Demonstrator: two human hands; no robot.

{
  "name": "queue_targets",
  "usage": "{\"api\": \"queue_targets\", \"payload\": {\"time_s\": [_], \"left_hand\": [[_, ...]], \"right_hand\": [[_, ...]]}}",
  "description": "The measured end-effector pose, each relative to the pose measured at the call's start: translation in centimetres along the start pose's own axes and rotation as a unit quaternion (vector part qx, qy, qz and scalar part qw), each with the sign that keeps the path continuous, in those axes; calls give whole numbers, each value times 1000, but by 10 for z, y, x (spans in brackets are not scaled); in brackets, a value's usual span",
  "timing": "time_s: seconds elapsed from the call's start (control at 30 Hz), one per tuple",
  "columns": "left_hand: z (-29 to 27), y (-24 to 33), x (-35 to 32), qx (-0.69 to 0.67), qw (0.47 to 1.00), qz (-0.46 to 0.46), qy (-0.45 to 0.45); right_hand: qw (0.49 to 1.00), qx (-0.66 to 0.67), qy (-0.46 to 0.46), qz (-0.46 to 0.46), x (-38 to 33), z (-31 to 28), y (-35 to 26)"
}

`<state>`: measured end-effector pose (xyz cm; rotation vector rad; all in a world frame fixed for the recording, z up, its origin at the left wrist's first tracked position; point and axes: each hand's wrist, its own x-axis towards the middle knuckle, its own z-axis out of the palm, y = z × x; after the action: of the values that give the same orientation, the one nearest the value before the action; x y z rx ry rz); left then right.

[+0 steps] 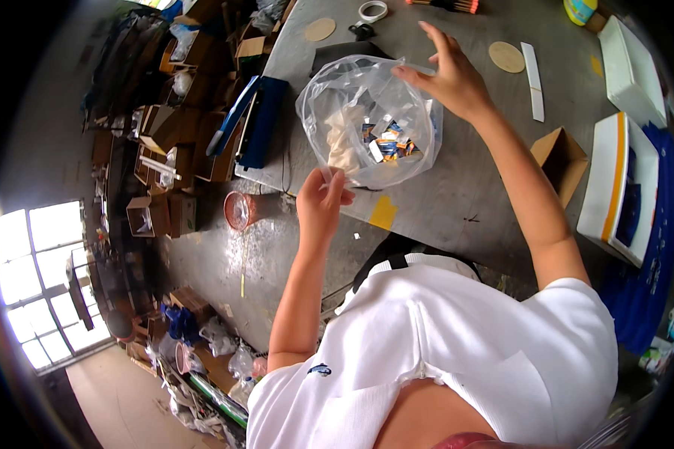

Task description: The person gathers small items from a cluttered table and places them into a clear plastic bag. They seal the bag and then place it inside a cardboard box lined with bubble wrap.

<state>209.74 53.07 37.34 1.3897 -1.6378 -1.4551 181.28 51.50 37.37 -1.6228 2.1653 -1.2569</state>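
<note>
A clear plastic bag stands with its mouth spread wide on the grey table. Inside it lie several small dark-blue, orange and white packets, beside a bunched cream-coloured cloth-like item. My left hand pinches the bag's near left rim between thumb and fingers. At the far right rim is my right hand, its fingers spread apart. Its thumb reaches to the edge of the plastic; whether it touches cannot be made out.
A blue case-like object sits at the table's left edge. Tape and a round disc lie beyond the bag. A white strip, a cardboard box and white foam boxes are rightward. A red basket stands on the floor.
</note>
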Motion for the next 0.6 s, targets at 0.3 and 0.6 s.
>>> {"api": "queue_targets", "payload": {"time_s": [0.3,0.6], "left_hand": [[-34,32,8,21,971,229,68],[-153,127,1,67,874,428,218]], "right_hand": [[985,129,-112,-4,72,7,16],[969,215,54,-108,100,-130,-138]]}}
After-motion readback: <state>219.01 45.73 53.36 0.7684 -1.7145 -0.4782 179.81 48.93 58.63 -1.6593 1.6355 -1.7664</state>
